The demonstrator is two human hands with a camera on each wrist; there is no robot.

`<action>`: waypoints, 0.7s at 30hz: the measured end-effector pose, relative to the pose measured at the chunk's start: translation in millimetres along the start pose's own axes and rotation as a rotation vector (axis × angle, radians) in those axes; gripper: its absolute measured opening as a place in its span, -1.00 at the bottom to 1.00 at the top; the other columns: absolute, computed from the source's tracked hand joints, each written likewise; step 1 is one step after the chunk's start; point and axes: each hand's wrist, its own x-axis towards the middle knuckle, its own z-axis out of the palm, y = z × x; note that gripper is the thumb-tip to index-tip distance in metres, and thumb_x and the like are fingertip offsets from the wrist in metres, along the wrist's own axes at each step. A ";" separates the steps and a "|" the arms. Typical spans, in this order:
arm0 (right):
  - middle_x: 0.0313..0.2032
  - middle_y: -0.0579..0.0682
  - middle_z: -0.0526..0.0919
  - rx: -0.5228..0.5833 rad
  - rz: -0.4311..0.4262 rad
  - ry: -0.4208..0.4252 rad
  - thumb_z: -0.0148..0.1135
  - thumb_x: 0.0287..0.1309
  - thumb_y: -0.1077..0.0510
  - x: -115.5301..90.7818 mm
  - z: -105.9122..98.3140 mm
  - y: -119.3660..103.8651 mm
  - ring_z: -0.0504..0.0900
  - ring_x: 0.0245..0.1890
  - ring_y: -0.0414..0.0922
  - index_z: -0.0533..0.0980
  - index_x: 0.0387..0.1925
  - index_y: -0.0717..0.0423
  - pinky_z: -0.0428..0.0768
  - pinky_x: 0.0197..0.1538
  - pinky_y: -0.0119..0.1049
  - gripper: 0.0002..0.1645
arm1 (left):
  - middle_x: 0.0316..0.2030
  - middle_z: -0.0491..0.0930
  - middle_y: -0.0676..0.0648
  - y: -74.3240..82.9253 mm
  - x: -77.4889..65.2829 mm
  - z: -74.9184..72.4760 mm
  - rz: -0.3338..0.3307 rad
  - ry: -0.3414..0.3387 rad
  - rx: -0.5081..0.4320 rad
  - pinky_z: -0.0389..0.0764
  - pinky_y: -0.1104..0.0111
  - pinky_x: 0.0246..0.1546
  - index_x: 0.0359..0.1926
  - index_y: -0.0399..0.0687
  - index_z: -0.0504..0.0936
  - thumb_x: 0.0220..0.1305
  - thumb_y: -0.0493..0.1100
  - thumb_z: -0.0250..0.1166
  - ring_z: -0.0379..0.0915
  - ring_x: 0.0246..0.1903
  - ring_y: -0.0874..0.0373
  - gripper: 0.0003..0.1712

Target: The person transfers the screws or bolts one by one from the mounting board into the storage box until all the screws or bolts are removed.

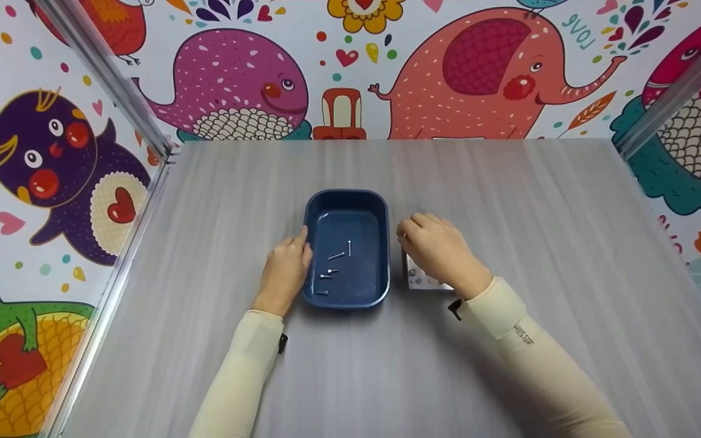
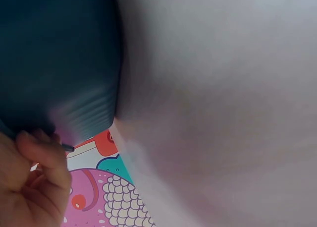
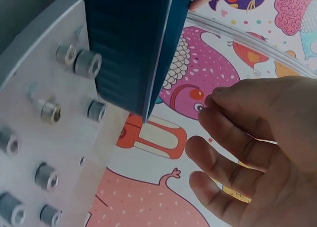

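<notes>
A dark blue tray (image 1: 345, 204) stands mid-table with several small screws (image 1: 337, 255) lying in it. My left hand (image 1: 289, 261) is against its left side, thumb on the rim; in the left wrist view its curled fingers (image 2: 42, 160) sit by the tray wall (image 2: 59, 63). My right hand (image 1: 412, 234) hovers just right of the tray over a small white plate (image 1: 416, 281). Seen from the right wrist, that plate (image 3: 34, 152) carries several metal standoffs (image 3: 87, 63). The right fingers (image 3: 218, 120) are loosely bent, and nothing shows between them.
The grey table (image 1: 509, 201) is walled by cartoon-animal panels (image 1: 235, 79) at the back and both sides, with metal frame posts (image 1: 113, 79) at the corners.
</notes>
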 end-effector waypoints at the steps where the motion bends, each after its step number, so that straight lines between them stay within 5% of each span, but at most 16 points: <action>1: -0.39 0.01 0.60 0.002 0.007 -0.001 0.30 0.22 0.30 -1.6 -1.0 1.3 0.59 -0.38 0.03 0.64 -0.27 0.19 0.58 -0.34 -0.07 -0.95 | -0.36 0.64 -0.29 0.0 0.1 0.1 -0.001 0.001 -0.004 0.66 0.05 -0.35 0.16 -0.41 0.60 0.33 -0.34 0.25 0.66 -0.38 -0.21 -0.60; 21: -0.43 0.00 0.57 -0.003 0.036 0.040 0.42 0.07 0.36 -31.2 -18.3 13.6 0.56 -0.43 0.04 0.60 -0.31 0.17 0.54 -0.37 -0.07 -0.84 | -0.30 0.66 -0.31 1.8 0.2 -1.7 -0.016 -0.010 -0.015 0.66 0.02 -0.31 0.17 -0.39 0.60 0.33 -0.32 0.26 0.66 -0.31 -0.26 -0.59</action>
